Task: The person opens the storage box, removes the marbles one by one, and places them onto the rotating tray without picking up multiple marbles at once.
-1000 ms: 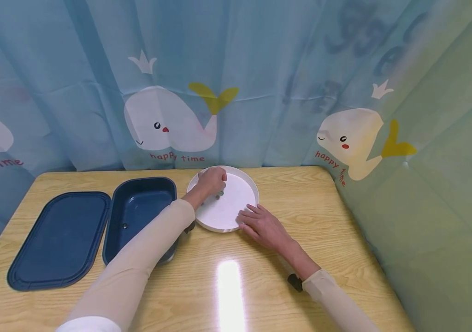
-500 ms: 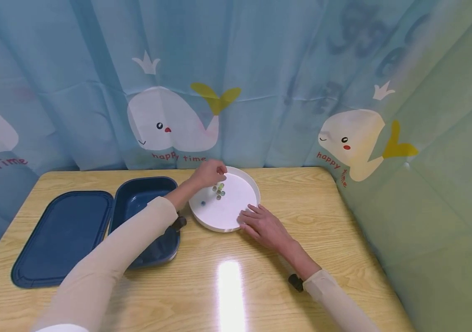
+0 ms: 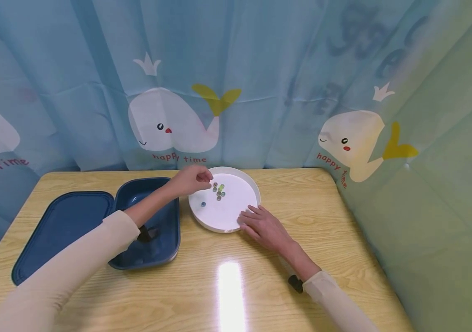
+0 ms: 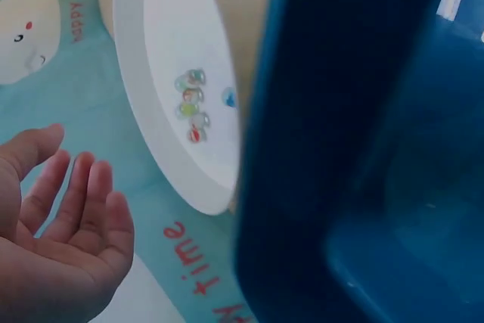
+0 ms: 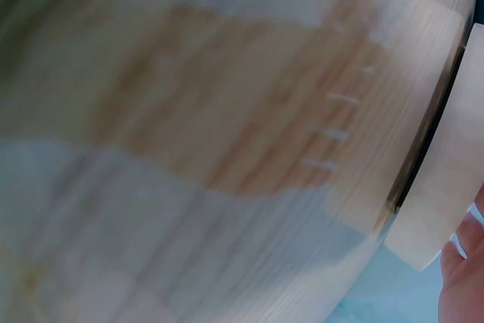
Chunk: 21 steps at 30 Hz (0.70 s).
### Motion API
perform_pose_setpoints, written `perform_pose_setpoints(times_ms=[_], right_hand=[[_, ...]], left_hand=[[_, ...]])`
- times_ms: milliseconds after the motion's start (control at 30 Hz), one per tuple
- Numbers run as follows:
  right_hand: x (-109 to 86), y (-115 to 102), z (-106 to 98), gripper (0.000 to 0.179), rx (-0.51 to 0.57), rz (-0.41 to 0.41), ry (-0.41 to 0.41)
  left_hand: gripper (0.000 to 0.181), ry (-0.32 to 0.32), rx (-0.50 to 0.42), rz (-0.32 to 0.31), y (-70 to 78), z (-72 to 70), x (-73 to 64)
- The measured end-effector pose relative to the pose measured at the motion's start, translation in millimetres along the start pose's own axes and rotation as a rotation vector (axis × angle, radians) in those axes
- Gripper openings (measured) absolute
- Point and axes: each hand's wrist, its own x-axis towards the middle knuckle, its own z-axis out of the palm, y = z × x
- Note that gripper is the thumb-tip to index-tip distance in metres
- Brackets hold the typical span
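A round white tray (image 3: 236, 203) stands near the back edge of the table. A small cluster of glass marbles (image 3: 219, 190) lies in it, and one blue marble (image 3: 203, 204) sits apart toward the near left. My left hand (image 3: 191, 180) is over the tray's left rim, its fingers loosely bent. In the left wrist view the palm of that hand (image 4: 72, 240) faces up with nothing in it. My right hand (image 3: 264, 227) rests its fingertips on the tray's near right rim. Only part of that hand (image 5: 465, 285) shows in the right wrist view, beside the tray's wall (image 5: 446, 156).
Left of the tray stands a deep blue rectangular box (image 3: 165, 240), partly under my left forearm. Its flat blue lid (image 3: 66, 226) lies farther left. A curtain with whale prints (image 3: 261, 83) hangs behind the wooden table (image 3: 302, 198) and along the right side.
My left hand has drawn back leftward from over the marbles to the tray's left rim, uncovering them, and its fingers have loosened. My right hand stays at the rim.
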Motion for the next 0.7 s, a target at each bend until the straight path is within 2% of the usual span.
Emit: perform_pose_setpoints(times_ms=[167, 367, 500, 700], right_hand=[[-0.4, 0, 2, 0.033, 0.005, -0.003, 0.008], [-0.2, 0, 1, 0.032, 0.002, 0.0, 0.009], [0.3, 0, 0, 0.032, -0.001, 0.001, 0.012], [-0.1, -1, 0, 0.032, 0.003, 0.006, 0.009]], left_hand=[[0.023, -0.007, -0.01, -0.034, -12.0, -11.1, -28.2], [0.024, -0.005, 0.031, -0.048, -32.1, -24.2, -60.0], [0.024, 0.004, 0.03, -0.028, -45.1, -31.9, -76.6], [0.026, -0.004, 0.061, -0.033, -57.1, -37.3, -95.8]])
